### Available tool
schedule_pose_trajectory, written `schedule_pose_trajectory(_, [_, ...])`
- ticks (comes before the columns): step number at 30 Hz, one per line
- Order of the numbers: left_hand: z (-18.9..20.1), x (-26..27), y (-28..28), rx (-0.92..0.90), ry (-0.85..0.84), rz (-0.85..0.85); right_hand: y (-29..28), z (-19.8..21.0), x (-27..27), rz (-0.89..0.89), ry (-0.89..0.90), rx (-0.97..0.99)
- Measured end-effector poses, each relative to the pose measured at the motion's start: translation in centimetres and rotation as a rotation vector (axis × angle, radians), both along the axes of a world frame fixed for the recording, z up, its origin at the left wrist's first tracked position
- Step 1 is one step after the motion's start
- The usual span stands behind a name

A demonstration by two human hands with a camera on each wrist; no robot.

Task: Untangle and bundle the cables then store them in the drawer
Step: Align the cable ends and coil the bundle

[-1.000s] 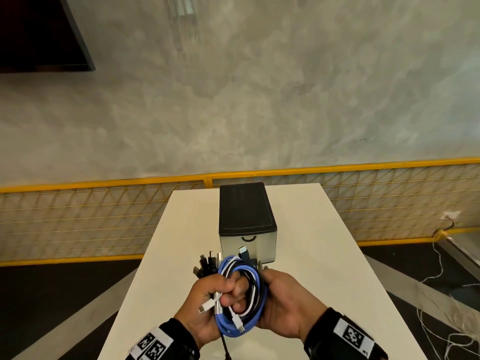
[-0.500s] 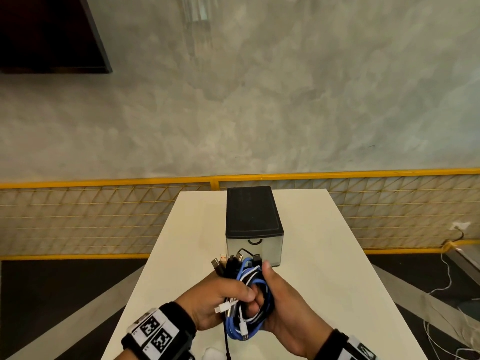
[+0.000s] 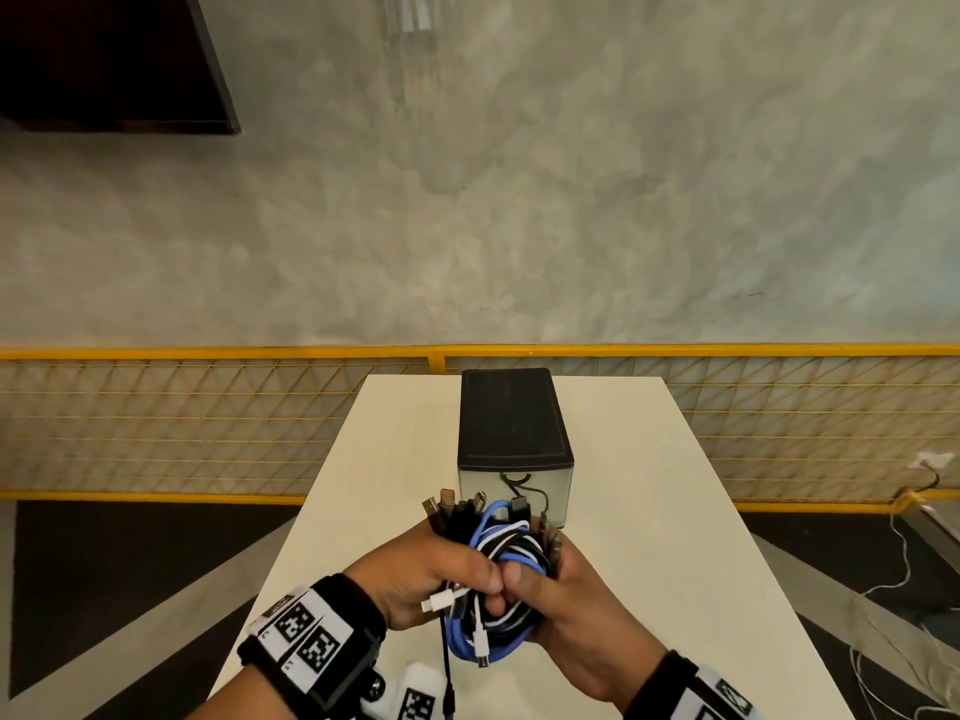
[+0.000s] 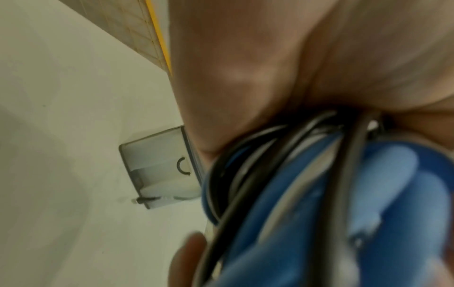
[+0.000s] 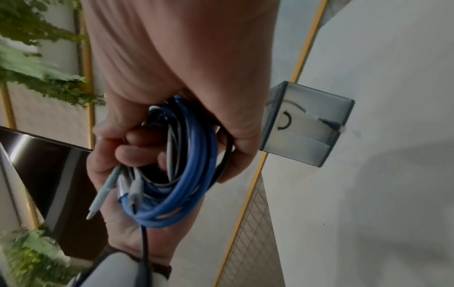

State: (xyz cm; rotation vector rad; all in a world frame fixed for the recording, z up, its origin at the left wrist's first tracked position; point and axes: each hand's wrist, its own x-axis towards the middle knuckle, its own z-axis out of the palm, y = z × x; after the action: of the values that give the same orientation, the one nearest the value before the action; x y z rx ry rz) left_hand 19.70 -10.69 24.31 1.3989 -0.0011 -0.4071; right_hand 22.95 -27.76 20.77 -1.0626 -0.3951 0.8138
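Head view: left hand (image 3: 423, 579) and right hand (image 3: 574, 610) both curl fingers round coiled cable bundle (image 3: 501, 574); drawer unit (image 3: 514, 449) just beyond, on table (image 3: 675, 563).

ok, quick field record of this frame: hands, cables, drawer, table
left hand: left hand holds the cable bundle from its left side, fingers curled round it
right hand: right hand holds the same bundle from the right, thumb on top
cables: cable bundle, blue, white and black coils, plugs sticking out at the far side, one black lead hanging down; held above the table
drawer: drawer unit, black top, translucent front, drawer closed
table: white table, drawer unit stands on it
task state: bundled, not yet stored
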Motion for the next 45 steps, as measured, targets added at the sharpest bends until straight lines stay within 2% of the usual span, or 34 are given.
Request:
schedule_pose_trajectory(3, [0.1,0.3,-0.2,0.118,-0.092,0.058,0.0,-0.5,0.5,-0.091,0.044,0.038])
schedule_pose_trajectory(6, [-0.7,0.5,-0.5,0.199,-0.157,0.157,-0.4,-0.9,1.2,-0.151,0.055,-0.024])
schedule_pose_trajectory(9, [-1.6,0.0,-1.0,0.284,-0.256,0.23,-1.0,-0.3,1.9,-0.074,-0.007,-0.151])
schedule_pose_trajectory(11, [-2.1,-0.3,-0.8,0.429,-0.373,0.267,-1.5,0.3,2.2,0.001,-0.08,-0.221])
schedule_pose_trajectory(13, [-2.2,-0.3,-0.3,0.673,-0.495,0.25,-1.9,0.7,2.3,0.053,-0.105,-0.246])
schedule_pose_trajectory(16, [-1.9,0.1,0.1,0.807,-0.593,0.167,-2.0,1.1,2.4,0.061,-0.133,-0.247])
schedule_pose_trajectory(18, [-1.5,0.1,0.0,0.758,-0.561,0.163,-1.9,1.1,2.6,-0.002,-0.161,-0.237])
schedule_pose_trajectory(24, [-1.4,0.1,-1.4,0.389,-0.444,0.312,-1.7,0.6,3.0,-0.159,-0.23,-0.212])
schedule_pose_trajectory(27, [-1.8,0.5,-1.9,0.238,-0.3,0.363,-1.4,0.3,2.9,-0.202,-0.267,-0.21])
schedule_pose_trajectory(30, [-1.8,0.6,-2.0,0.18,-0.154,0.322,-1.3,-0.1,2.8,-0.235,-0.317,-0.283])
schedule_pose_trajectory(33, [-2.1,0.5,-2.0,0.133,-0.098,0.322,-1.1,-0.2,2.8,-0.245,-0.386,-0.327])
schedule_pose_trajectory(36, [-2.7,0.3,-2.2,0.028,-0.106,0.389,-0.8,0.1,2.7,-0.21,-0.423,-0.309])
schedule_pose_trajectory(45, [-3.3,-0.1,-2.5,-0.128,0.006,0.507,-0.1,1.3,3.2,-0.029,-0.337,-0.393])
